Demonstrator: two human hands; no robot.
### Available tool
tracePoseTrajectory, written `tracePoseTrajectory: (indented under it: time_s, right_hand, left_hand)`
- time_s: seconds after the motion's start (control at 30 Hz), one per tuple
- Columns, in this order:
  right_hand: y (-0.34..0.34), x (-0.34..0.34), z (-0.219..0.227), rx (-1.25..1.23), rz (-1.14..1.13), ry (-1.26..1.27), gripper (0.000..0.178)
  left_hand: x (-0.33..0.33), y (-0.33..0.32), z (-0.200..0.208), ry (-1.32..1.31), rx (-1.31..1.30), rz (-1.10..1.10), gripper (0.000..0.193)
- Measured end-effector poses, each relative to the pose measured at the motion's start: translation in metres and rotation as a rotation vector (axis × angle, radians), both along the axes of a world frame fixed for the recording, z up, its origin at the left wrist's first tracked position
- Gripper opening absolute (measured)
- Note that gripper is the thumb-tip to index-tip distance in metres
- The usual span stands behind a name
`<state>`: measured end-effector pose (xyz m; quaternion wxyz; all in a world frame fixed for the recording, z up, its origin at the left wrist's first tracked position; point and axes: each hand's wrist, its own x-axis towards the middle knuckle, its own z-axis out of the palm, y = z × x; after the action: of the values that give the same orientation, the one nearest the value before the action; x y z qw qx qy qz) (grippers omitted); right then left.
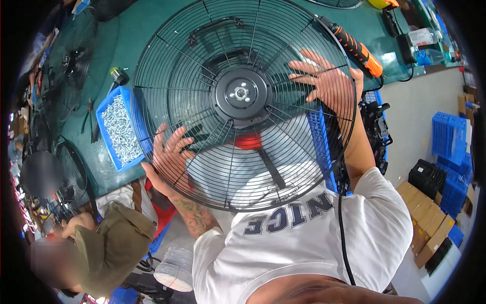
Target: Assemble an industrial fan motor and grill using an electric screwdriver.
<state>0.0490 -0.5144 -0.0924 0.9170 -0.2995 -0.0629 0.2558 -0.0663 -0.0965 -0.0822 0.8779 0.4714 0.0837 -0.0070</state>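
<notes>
A large round black wire fan guard (241, 93) with a disc at its centre fills the upper middle of the view, tilted above the green table. My left hand (171, 158) holds it at the lower left rim, fingers spread behind the wires and thumb outside the edge. At the upper right rim my right hand (330, 85) grips it the same way, its fingers showing through the wires. Through the guard, a dark curved handle-like part (215, 28) is partly visible.
A blue bin of screws (120, 133) sits left of the guard. An orange and black power screwdriver (354, 48) lies at the right on the green table (109, 180). Another person (114, 248) works at lower left. Blue crates (449, 134) and cardboard boxes (422, 215) stand far right.
</notes>
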Motion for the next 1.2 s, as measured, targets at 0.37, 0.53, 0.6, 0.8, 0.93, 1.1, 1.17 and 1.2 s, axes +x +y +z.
tracePoseTrajectory:
  time_s: [0.37,0.53,0.6,0.8,0.93,1.1,1.17,1.2]
  right_hand:
    - [0.001,0.0,0.017,-0.232,-0.044,0.018,0.116]
    - [-0.07,-0.015,0.022,-0.733,-0.375,0.343,0.089]
    - [-0.111,-0.029,0.017,-0.469,-0.658,0.507,0.067]
    - [-0.221,-0.026,0.002,-0.214,-0.279,0.491,0.069]
    - [-0.248,0.005,-0.01,-0.378,-0.278,0.578,0.068]
    - [-0.199,0.043,0.005,-0.615,-0.426,0.427,0.058]
    - [-0.262,0.065,-0.019,-0.491,-0.39,0.275,0.056]
    - [-0.25,0.073,-0.027,-0.473,-0.345,0.267,0.056]
  left_hand:
    - [0.0,0.01,-0.005,-0.002,0.042,0.012,0.118]
    - [-0.013,0.007,0.014,0.135,0.103,0.073,0.118]
    - [-0.031,0.026,0.011,0.168,0.201,0.065,0.09]
    - [-0.048,0.067,0.056,0.169,0.749,0.282,0.027]
    - [0.008,0.092,0.084,-0.059,1.464,0.187,0.024]
    - [0.049,0.11,0.081,-0.12,1.913,-0.059,0.036]
    - [0.06,0.111,0.068,-0.099,1.993,-0.2,0.038]
    - [0.059,0.111,0.063,-0.052,2.035,-0.194,0.035]
